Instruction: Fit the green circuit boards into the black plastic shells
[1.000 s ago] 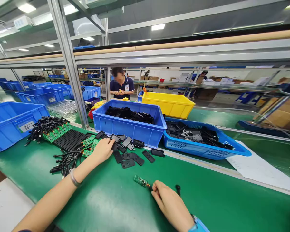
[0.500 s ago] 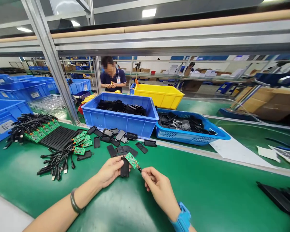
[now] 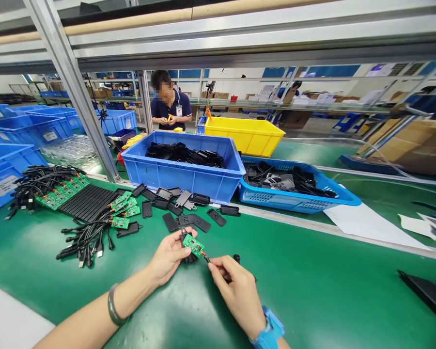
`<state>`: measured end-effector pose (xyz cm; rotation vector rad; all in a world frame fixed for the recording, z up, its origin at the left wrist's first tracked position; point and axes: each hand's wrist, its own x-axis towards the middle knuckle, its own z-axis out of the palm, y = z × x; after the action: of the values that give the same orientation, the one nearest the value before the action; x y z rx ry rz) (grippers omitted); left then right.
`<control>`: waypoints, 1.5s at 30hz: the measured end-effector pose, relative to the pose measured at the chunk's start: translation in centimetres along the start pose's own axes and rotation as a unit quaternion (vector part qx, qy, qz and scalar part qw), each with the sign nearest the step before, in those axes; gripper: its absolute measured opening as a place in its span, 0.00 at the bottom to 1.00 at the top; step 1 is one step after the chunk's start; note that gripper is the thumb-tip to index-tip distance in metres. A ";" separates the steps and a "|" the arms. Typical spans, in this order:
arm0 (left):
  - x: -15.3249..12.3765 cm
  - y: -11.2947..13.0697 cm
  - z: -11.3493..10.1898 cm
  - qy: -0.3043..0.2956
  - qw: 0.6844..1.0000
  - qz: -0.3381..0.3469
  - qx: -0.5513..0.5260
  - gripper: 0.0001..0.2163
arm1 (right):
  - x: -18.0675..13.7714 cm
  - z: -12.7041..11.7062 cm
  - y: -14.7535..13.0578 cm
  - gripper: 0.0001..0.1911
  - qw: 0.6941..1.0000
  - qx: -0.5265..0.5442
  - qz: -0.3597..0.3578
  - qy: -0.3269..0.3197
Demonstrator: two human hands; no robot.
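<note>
Circuit board — small, green — rests on a black housing gripped by the left hand. Right hand pinches the board's cable end, fingers together

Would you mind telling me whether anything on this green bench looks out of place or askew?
Nothing looks damaged, but flat black plastic shells lie scattered at odd angles on the green mat before the deep blue plastic crate, not inside it.

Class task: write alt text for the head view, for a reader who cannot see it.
A person's left hand holds a black plastic shell under a green circuit board, whose cable end the right hand pinches, over a green mat. Behind stands a blue plastic crate of black parts.
</note>
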<state>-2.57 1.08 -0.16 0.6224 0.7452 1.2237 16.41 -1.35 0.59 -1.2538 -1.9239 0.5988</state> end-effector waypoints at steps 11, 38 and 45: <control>-0.2 -0.6 0.3 0.015 0.998 0.011 0.057 0.25 | -0.3 0.3 -0.2 0.14 1.000 0.026 0.011 -0.007; -1.0 -0.6 1.0 0.010 0.994 -0.028 0.102 0.22 | -0.4 0.7 -0.2 0.10 0.993 -0.084 -0.037 -0.074; -1.2 -1.1 1.1 0.028 0.982 -0.019 0.184 0.28 | 0.0 1.0 -0.4 0.20 0.995 -0.026 0.028 -0.091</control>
<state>-1.26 -0.38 -0.16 0.8748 1.0395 1.0787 15.40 -1.52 0.19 -1.3290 -2.0710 0.7179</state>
